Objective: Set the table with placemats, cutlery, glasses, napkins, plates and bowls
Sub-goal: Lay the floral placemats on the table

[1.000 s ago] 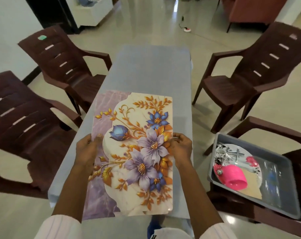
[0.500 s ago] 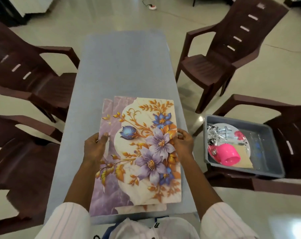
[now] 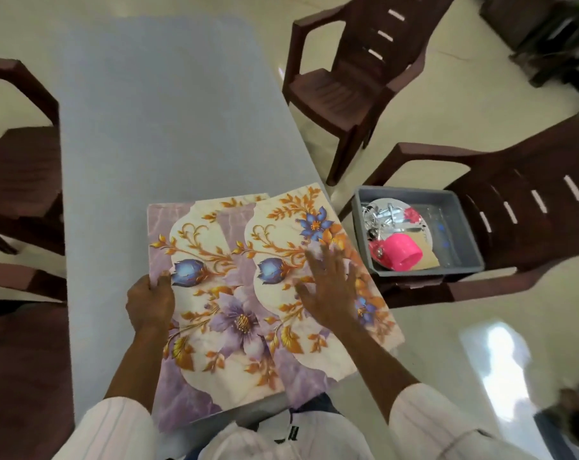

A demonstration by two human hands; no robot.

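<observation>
Two floral placemats lie overlapping at the near end of the grey table point(image 3: 155, 111). The lower placemat point(image 3: 198, 327) sits to the left; my left hand point(image 3: 150, 302) pinches its left edge. The upper placemat point(image 3: 281, 234) is fanned out to the right and overhangs the table's right edge. My right hand point(image 3: 328, 287) rests flat on it with fingers spread. A grey tub point(image 3: 460, 227) on the chair at right holds a patterned plate point(image 3: 424, 227), metal cutlery point(image 3: 381, 214) and a pink cup point(image 3: 402, 254).
Dark brown plastic chairs stand around the table: one point(image 3: 358, 78) at the far right, one point(image 3: 530, 210) under the tub, and two point(image 3: 19, 167) on the left. The floor is glossy tile.
The stacked placemats have been spread apart: the upper one slid right. My right hand left the edge and now lies flat on top. The view tilted down and right.
</observation>
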